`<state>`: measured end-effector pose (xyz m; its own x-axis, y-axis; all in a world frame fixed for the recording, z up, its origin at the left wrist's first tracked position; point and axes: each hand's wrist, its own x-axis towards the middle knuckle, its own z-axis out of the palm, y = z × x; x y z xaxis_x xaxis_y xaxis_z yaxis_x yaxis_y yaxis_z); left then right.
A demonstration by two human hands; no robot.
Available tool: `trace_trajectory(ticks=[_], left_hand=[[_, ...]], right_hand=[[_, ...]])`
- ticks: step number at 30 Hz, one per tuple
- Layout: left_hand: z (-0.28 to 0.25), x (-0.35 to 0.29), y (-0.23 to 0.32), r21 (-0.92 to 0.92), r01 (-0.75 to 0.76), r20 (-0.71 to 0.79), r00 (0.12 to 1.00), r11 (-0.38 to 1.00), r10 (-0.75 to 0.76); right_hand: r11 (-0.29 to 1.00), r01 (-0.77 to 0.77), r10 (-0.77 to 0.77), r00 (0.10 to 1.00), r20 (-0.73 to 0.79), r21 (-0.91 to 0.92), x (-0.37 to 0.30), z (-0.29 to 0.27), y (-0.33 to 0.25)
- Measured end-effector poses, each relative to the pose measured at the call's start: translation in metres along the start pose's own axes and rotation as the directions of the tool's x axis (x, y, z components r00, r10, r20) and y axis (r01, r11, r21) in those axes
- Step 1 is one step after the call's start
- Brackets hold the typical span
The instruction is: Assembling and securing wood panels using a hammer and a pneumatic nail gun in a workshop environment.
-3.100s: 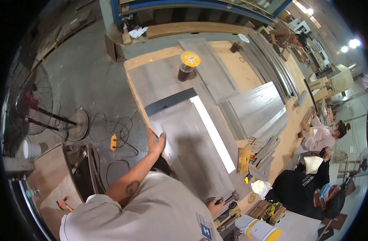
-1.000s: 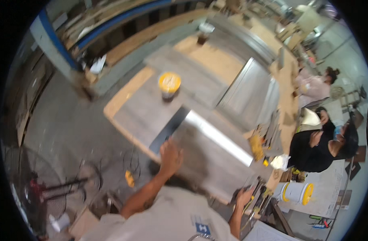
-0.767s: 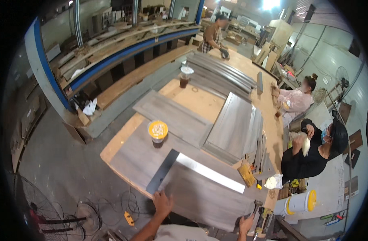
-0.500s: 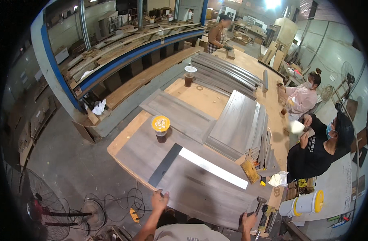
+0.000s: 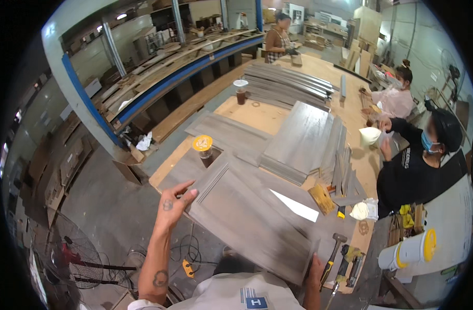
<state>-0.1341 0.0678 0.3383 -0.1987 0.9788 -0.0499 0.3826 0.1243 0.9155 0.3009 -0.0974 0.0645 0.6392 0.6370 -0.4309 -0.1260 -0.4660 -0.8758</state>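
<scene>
A grey wood-grain panel (image 5: 246,222) with a raised frame along its edge is tilted up off the table in front of me. My left hand (image 5: 175,204) grips its left end, thumb over the top edge. At the opposite end my right hand (image 5: 315,268) holds the panel's right edge, its fingers partly hidden. Behind the panel a white strip (image 5: 297,206) lies on the work surface, partly covered by it. A hammer (image 5: 332,253) rests just right of my right hand, beside a nail gun (image 5: 355,266).
A yellow-lidded drink cup (image 5: 203,150) stands behind the panel's left corner. Stacked grey panels (image 5: 298,137) lie farther back. At right, a person in black (image 5: 414,165) holds a white bag (image 5: 370,136); white buckets (image 5: 409,250) stand below. Two more people work farther away.
The panel's left end has come up off the table, now hiding the dark strip and part of the white one. My left hand has moved up and left with it.
</scene>
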Motion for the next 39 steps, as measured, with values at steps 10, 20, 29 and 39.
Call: trace_trajectory(ticks=[10,20,29,39], left_hand=[[-0.082,0.243,0.045,-0.496,-0.179,-0.079,0.984,0.85,0.161],[-0.115,0.61,-0.225,0.25,0.065,-0.056,0.997,0.966,-0.053],[-0.094,0.661,-0.314,0.074,0.368,0.208,0.903,0.927,-0.375],[-0.096,0.652,-0.305,0.578,-0.062,0.229,0.969,0.813,-0.089]], right_hand=[[0.771,0.287,-0.361,0.932,0.019,0.569,0.061,0.164,-0.244],[0.78,0.515,-0.61,0.754,-0.245,-0.357,0.204,0.468,-0.268],[0.895,0.224,-0.321,0.924,-0.209,-0.385,0.194,0.521,-0.233],[0.796,0.237,-0.344,0.934,-0.094,-0.557,0.174,0.544,-0.246]])
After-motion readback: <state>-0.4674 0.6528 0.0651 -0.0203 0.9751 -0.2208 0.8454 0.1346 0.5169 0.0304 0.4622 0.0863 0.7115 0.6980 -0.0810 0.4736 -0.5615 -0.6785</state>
